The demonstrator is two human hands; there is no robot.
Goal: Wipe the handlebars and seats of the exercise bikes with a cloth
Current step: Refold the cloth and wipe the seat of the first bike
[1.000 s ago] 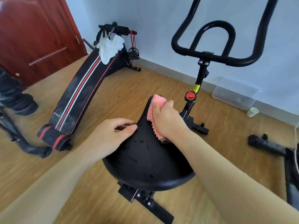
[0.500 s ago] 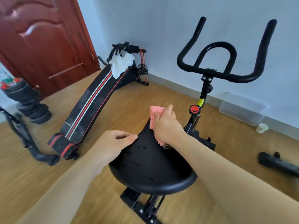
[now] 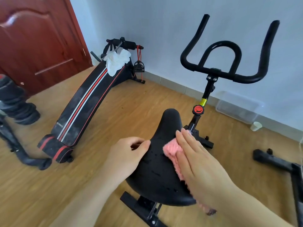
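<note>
Fingers (image 3: 185, 141) of the right hand (image 3: 201, 163) are lying flat, pressing the pink cloth (image 3: 172, 150) onto the seat's (image 3: 157, 167) right edge while the left hand (image 3: 126, 154) is gripping its left edge; seat-wiping is underway, and droplets toward the near edge likely need sweeping next.

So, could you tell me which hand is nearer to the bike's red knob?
The right hand: it lies flat on the pink cloth just below the red knob. The left hand grips the seat's far side.
</note>
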